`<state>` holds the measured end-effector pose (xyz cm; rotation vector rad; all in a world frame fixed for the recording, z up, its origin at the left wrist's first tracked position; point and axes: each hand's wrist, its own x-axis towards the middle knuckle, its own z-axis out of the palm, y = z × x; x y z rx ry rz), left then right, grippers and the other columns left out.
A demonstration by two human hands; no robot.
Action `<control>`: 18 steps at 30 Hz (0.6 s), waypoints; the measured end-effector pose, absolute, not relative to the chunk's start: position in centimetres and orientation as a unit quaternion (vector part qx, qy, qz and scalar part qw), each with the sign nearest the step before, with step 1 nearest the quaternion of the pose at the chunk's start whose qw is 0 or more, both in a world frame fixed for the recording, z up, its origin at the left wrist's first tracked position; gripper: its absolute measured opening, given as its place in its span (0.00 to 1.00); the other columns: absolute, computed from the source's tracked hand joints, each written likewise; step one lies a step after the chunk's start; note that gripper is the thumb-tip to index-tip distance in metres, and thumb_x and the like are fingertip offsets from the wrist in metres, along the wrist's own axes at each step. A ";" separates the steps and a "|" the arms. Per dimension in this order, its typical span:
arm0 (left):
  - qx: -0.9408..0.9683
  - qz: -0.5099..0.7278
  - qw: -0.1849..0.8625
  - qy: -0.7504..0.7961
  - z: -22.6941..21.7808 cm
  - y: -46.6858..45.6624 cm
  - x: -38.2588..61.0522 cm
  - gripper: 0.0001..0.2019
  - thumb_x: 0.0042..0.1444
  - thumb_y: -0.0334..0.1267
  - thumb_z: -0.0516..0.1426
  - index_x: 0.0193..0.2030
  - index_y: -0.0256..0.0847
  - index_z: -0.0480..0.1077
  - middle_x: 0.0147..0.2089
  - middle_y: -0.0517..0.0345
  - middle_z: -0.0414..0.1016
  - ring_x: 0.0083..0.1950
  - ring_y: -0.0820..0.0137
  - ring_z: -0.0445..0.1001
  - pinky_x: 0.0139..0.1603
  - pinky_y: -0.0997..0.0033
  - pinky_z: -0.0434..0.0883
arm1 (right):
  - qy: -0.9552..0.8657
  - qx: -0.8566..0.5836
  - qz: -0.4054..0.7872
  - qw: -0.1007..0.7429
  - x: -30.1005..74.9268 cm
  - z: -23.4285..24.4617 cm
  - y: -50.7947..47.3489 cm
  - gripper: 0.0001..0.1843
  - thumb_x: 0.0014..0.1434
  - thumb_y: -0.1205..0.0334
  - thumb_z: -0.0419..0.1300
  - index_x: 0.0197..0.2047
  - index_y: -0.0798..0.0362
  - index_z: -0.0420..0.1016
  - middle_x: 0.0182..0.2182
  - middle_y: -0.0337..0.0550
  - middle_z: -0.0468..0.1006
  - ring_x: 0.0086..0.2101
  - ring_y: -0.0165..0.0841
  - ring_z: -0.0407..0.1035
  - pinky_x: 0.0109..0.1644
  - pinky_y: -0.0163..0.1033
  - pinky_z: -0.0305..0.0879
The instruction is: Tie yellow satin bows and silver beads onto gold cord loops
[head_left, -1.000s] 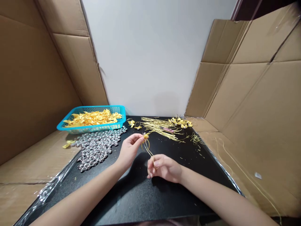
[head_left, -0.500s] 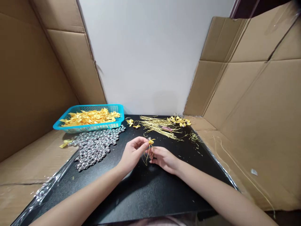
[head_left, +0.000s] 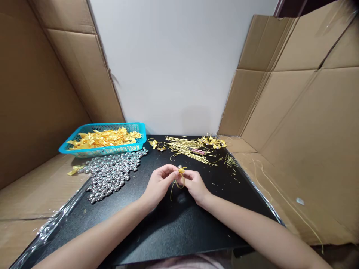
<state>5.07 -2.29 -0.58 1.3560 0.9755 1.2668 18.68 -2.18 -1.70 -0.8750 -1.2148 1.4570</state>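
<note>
A small yellow bow (head_left: 181, 170) on gold cord (head_left: 174, 186) is pinched between the left hand (head_left: 159, 184) and the right hand (head_left: 195, 184), above the black mat (head_left: 174, 228) at near centre (tying judged under way). The cord tails hang loose; tightening would call for steady, opposed pulls.

Glossy silver beads (head_left: 110, 174); satin-shiny yellow ribbon bows (head_left: 103, 139); perforated plastic basket (head_left: 95, 150); matt black tabletop (head_left: 168, 228); matt cardboard walls (head_left: 308, 123).
</note>
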 end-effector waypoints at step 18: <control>0.533 0.530 0.502 0.428 -0.4 -2.5 5.4 0.09 0.47 0.41 0.63 0.28 0.37 0.73 0.27 0.59 0.76 0.29 0.72 0.72 0.34 0.74 0.69 | -0.539 -0.399 0.527 0.522 18.8 -2.6 -2.5 0.14 0.40 0.56 0.71 0.24 0.56 0.75 0.21 0.38 0.71 0.25 0.29 0.61 0.32 0.36 0.58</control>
